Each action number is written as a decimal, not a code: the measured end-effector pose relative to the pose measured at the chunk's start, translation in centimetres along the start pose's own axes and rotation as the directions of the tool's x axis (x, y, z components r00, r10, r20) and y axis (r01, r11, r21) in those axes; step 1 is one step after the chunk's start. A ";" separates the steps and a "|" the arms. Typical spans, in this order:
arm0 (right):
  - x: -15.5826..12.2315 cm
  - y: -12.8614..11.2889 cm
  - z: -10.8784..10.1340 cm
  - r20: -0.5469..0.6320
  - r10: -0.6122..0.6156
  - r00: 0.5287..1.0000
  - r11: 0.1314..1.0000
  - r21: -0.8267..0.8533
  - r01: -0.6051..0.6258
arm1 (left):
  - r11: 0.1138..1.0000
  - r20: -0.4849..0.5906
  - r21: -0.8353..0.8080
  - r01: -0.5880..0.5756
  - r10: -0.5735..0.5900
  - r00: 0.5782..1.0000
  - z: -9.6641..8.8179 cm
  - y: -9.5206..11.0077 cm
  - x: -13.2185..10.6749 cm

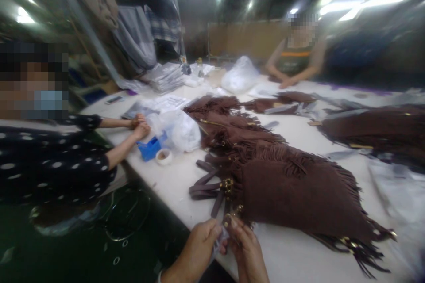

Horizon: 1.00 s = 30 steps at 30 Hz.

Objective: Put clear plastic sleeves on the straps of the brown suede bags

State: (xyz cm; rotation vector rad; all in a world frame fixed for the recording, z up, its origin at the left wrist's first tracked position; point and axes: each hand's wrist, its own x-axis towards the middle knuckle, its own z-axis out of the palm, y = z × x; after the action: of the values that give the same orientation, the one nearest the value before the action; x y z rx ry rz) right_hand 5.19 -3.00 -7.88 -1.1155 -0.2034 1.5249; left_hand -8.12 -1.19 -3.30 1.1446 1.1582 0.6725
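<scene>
At the table's near edge my left hand is closed, with a bit of thin clear plastic showing between its fingers. Close beside it, my right hand pinches the end of a brown strap that has brass-coloured fittings. The strap belongs with a dark brown fringed bag, which lies flat just beyond my hands. More looped strap rests at the bag's left side, by brass rings and clasps. My fingertips partly hide what they hold, and the picture is blurred.
More brown fringed bags lie behind, others at right. A blue tape dispenser, a tape roll and white plastic bags stand left. One person sits at left with hands together, another across the table.
</scene>
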 end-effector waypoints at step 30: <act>-2.7 1.7 -2.8 0.121 -0.091 0.988 0.813 -0.564 0.144 | 0.992 -0.047 -0.117 0.037 -0.042 0.998 1.9 -0.3 3.0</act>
State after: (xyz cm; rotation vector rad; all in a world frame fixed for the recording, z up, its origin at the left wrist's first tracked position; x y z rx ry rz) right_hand 5.72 -6.96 -9.06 -1.4706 -0.8258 1.4363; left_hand -5.47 0.77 -4.67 1.0096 1.1659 0.7318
